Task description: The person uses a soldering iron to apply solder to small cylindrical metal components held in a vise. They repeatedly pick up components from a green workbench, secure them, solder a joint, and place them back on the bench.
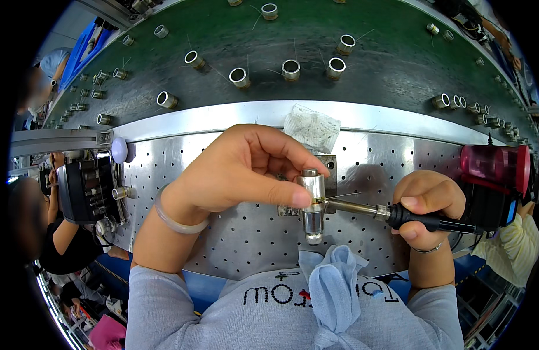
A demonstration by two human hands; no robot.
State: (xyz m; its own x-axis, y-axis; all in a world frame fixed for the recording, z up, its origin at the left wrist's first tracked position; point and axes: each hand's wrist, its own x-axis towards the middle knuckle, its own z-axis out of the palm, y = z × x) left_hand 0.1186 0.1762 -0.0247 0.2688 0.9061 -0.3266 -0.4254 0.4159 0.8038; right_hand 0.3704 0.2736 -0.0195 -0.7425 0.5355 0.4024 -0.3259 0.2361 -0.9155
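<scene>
My left hand (240,169) pinches a small silver metal cylinder (312,201) between thumb and fingers, holding it upright over a little metal fixture block (329,166) on the perforated steel worktop (398,157). My right hand (424,204) grips the black handle of a soldering iron (392,213). The iron's metal tip points left and touches the side of the cylinder about midway up. A thin wire sticks out near that spot.
A green conveyor belt (386,58) curves behind the worktop, carrying several short metal ring-shaped parts (291,69). A clear plastic bag (312,127) lies on the belt's steel edge. A red and black device (494,175) stands right, a black unit (85,185) left. A blue cloth (333,286) rests on my lap.
</scene>
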